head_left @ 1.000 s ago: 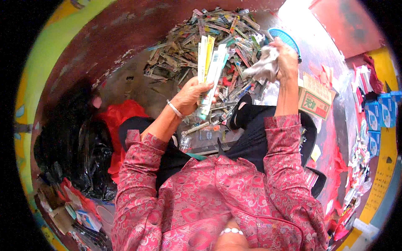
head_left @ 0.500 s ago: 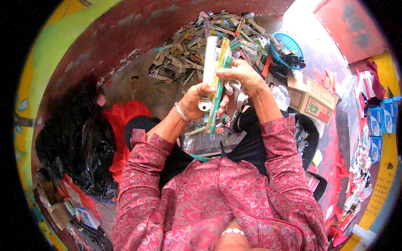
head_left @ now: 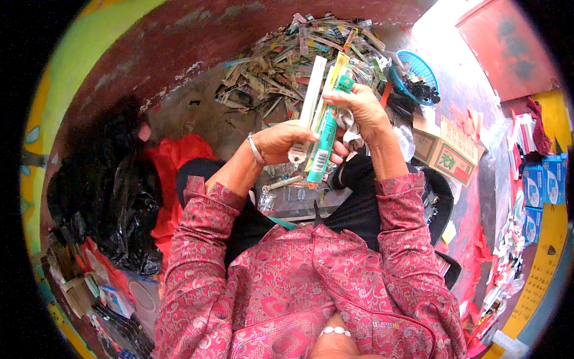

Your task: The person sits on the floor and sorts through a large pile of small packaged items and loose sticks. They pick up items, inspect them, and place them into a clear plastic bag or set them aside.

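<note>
In front of my lap both hands hold a small bundle of long, narrow flat packets. My left hand [head_left: 285,142] is closed around the lower part of a white packet [head_left: 313,91], whose bottom end has a small hang hole. A green packet [head_left: 326,142] with a barcode at its lower end is gripped by my right hand [head_left: 366,110], its thumb pressed on the front. Between these two stands a yellow packet [head_left: 341,62], partly covered. A crumpled greyish-white cloth [head_left: 351,133] is tucked in my right palm. Some fingers of both hands are hidden behind the bundle.
A large heap of similar packets [head_left: 263,78] lies on the floor by the wall. A blue basket [head_left: 417,64] and a cardboard box [head_left: 455,154] stand right of it. Black plastic bags [head_left: 101,203] and red plastic [head_left: 179,161] lie at left.
The bundle has moved slightly right. The green packet has turned from its narrow edge to its broad face, so its barcode now shows. My hands have spread a little apart.
</note>
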A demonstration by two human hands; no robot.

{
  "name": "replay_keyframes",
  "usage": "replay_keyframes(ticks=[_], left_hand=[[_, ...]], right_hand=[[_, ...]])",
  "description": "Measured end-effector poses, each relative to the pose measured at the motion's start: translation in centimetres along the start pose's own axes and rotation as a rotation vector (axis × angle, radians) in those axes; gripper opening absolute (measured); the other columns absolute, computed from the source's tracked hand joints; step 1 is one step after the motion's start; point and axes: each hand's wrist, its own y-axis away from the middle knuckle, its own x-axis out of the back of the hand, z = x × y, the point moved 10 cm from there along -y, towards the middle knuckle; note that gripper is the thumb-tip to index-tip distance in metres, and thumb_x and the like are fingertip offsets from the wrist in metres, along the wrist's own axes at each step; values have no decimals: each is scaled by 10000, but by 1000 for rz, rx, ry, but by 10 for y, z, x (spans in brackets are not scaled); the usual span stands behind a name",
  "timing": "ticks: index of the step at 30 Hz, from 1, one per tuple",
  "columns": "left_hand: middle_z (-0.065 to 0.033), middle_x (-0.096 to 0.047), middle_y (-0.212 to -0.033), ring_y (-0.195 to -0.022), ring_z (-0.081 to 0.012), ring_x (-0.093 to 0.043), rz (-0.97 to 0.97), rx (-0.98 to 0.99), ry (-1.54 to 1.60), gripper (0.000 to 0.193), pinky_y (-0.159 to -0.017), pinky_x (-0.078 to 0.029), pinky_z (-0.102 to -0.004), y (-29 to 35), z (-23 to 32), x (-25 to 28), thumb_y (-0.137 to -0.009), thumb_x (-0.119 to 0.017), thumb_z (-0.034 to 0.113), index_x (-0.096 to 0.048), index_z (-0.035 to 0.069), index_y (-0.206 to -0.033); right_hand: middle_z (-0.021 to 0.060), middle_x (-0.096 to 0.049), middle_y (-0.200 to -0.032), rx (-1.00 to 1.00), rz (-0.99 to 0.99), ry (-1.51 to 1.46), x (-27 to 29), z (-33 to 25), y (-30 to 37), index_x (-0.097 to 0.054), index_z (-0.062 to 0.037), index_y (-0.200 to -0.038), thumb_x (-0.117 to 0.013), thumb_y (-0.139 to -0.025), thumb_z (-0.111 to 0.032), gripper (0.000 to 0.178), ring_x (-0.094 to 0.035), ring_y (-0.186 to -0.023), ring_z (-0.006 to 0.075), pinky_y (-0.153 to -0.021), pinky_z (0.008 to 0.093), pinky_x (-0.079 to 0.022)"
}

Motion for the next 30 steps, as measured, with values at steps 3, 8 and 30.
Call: replay_keyframes(ticks=[3, 8, 30], left_hand=[[-172, -565, -954, -879, -240, -579, 71, 44, -73, 443, -760, -481, -372, 1, -8, 13, -735, -622, 216, -460, -30, -1065], [-134, -582, -828, -730, -213, -598, 51, 70, 11, 388, -668, -502, -342, 1, -14, 16, -739, -619, 186, -472, -24, -1030], [-73, -568, -688, -566, -140, -555, 328, -29, -17, 301, -524, -468, -226, -7, -2, 51, -736, -606, 121, -477, 6, -982]], right_hand=[[52, -594, -779, 20, 28, 29, 2, 2, -1, -588, -12, -882, -683, -652, -156, 287, -551, -667, 120, -621, 255, -441], [50, -592, -783, 0, -7, -26, -3, 7, -2, -581, -22, -881, -686, -654, -168, 290, -551, -680, 125, -628, 254, -441], [47, -588, -759, 182, 407, -51, 65, -24, -1, -573, -12, -793, -591, -771, -209, 199, -537, -622, 104, -587, 242, -446]])
